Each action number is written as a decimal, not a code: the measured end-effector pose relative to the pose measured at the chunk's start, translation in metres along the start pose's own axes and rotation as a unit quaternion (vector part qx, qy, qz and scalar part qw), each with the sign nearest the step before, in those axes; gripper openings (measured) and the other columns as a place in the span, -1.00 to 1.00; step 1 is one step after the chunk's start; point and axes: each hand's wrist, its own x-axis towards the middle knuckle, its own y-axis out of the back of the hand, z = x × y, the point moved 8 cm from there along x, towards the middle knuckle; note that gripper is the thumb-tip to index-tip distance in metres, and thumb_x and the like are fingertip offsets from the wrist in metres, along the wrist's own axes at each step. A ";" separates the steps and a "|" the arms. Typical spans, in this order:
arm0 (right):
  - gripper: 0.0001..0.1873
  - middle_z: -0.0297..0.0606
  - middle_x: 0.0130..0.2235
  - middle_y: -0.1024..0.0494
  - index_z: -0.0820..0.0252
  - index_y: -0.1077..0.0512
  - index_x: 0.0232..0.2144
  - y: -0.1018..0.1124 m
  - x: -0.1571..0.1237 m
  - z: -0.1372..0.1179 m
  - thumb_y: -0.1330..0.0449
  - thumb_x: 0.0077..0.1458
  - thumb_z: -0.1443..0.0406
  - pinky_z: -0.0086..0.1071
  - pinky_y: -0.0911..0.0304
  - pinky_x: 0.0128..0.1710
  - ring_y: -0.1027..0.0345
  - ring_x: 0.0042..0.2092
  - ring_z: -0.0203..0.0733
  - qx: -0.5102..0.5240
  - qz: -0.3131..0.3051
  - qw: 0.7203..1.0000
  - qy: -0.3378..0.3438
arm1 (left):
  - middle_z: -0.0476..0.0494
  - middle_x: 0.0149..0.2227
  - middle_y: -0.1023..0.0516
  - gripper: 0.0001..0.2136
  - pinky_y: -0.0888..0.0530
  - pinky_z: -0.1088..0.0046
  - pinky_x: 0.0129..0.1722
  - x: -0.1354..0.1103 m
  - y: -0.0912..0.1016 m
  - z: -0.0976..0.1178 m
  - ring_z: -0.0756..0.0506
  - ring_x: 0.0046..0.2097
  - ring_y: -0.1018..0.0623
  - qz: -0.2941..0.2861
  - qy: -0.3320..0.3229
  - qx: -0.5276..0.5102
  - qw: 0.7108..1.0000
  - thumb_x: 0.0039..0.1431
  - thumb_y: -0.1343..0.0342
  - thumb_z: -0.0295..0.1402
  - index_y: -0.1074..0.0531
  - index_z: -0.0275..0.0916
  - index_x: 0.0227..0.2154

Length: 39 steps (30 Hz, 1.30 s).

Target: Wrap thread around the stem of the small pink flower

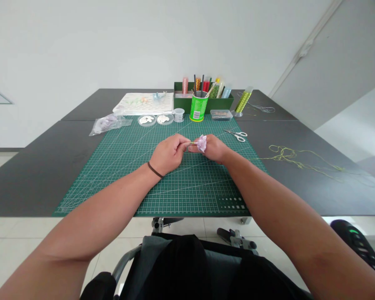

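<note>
A small lilac fabric flower [201, 143] with a short green stem [193, 143] sits between my hands above the green cutting mat [175, 196]. My left hand [169, 154] pinches the stem in its fingertips. My right hand [211, 149] is closed around the base of the flower, and its fingers hide part of it. A dark band circles my left wrist. Steel scissors [236, 134] lie on the mat to the right of my hands, without touching them.
Loose green thread [290, 153] lies on the dark table [43, 179] at right. Along the back stand a green box [203, 103] of bead tubes, a green cup [198, 107] of tools, a green wire spool [243, 100], small round dishes [146, 120] and a plastic bag [108, 124].
</note>
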 end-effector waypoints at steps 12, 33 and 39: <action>-0.70 -0.35 -0.52 -0.39 0.21 -0.44 -0.48 -0.013 0.000 -0.001 -0.16 0.04 0.09 -0.31 -0.22 -0.34 -0.24 -0.43 -0.27 -0.041 -0.023 0.998 0.034 | 0.01 -0.45 -0.51 -0.90 -0.39 0.49 -0.36 0.003 0.000 -0.015 0.03 -0.41 -0.46 0.050 0.064 -0.133 0.988 0.27 -0.02 -0.37 -0.36 -0.23 -0.36; -0.78 -0.40 -0.48 -0.38 0.15 -0.32 -0.33 -0.025 -0.020 -0.036 0.02 0.26 0.17 -0.40 -0.10 -0.41 -0.23 -0.45 -0.32 -0.160 0.100 0.968 0.166 | 0.00 -0.44 -0.53 -0.90 -0.43 0.45 -0.28 0.005 0.002 -0.040 0.03 -0.38 -0.50 0.130 0.147 -0.185 0.963 0.30 -0.01 -0.34 -0.36 -0.23 -0.30; -0.73 -0.32 -0.43 -0.49 0.17 -0.39 -0.31 -0.028 -0.025 -0.042 0.05 0.27 0.19 -0.40 -0.06 -0.41 -0.31 -0.43 -0.28 -0.291 0.082 0.937 0.176 | 0.00 -0.42 -0.55 -0.90 -0.44 0.43 -0.23 0.005 0.003 -0.034 0.01 -0.34 -0.52 0.114 0.143 -0.140 0.973 0.30 0.00 -0.35 -0.36 -0.22 -0.30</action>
